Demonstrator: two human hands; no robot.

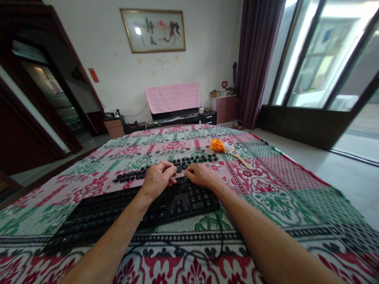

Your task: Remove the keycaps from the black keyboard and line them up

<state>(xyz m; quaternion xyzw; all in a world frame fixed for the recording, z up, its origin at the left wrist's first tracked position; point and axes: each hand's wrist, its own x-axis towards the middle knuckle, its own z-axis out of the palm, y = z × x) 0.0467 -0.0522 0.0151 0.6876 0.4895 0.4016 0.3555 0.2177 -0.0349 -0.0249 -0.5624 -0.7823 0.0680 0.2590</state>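
A black computer keyboard [102, 209] lies at a slant on the patterned cloth, under both my forearms. Over its far edge my left hand [160, 174] is closed in a pinch. A small dark piece like a keycap [179, 168] shows at its fingertips; whether it is gripped I cannot tell. My right hand [199, 174] is closed too, its curled fingers close to the left ones above the keyboard's back edge; what they hold is hidden. Beyond the hands, loose black keycaps [204, 158] lie in rows on the cloth, with more keycaps [130, 176] to the left.
An orange tuft [217, 145] with white wrapping and a flat wooden handle [244, 161] lies to the right. The keyboard's cable [221, 236] loops in front. The flowered cloth [275, 201] covers the table. A pink cloth [174, 98] hangs over something by the far wall.
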